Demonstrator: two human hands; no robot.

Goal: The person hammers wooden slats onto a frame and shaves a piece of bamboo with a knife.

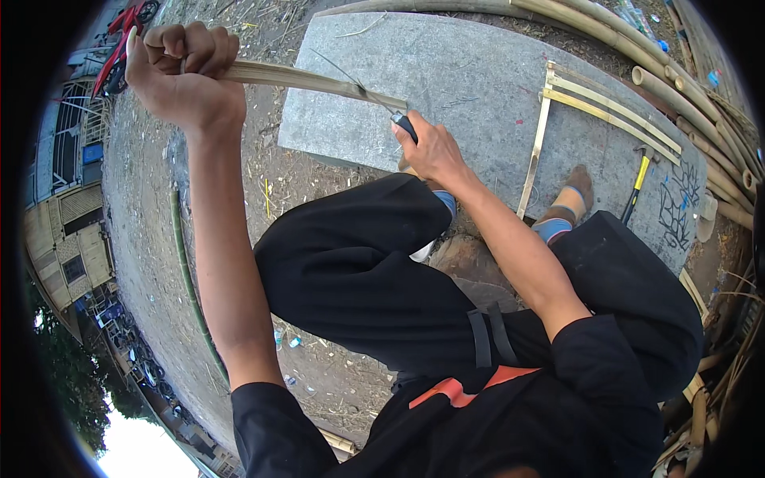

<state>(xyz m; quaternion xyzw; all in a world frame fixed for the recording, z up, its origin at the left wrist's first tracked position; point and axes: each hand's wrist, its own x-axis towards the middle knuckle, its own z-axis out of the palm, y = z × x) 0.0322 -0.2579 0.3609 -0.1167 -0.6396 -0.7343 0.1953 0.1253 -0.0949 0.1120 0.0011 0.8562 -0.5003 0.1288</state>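
Note:
My left hand [187, 76] is raised at the upper left, its fingers wrapped round one end of a flat bamboo strip [299, 78]. The strip stretches right, its far end over the grey concrete slab [470, 48]. In my right hand [434, 151] is a knife [405, 126], gripped by its black handle. Its thin blade slants up and left, crossing the strip near that far end. Whether the edge is cutting into the bamboo cannot be made out. Part of the knife handle is hidden by my right fingers.
Right on the slab lie joined bamboo slats [610, 117] and a hammer [637, 179] with a yellow handle. Bamboo poles [677, 88] are heaped along the right edge. My foot [572, 195] rests on the slab. A green bamboo pole [182, 247] lies on the ground at left.

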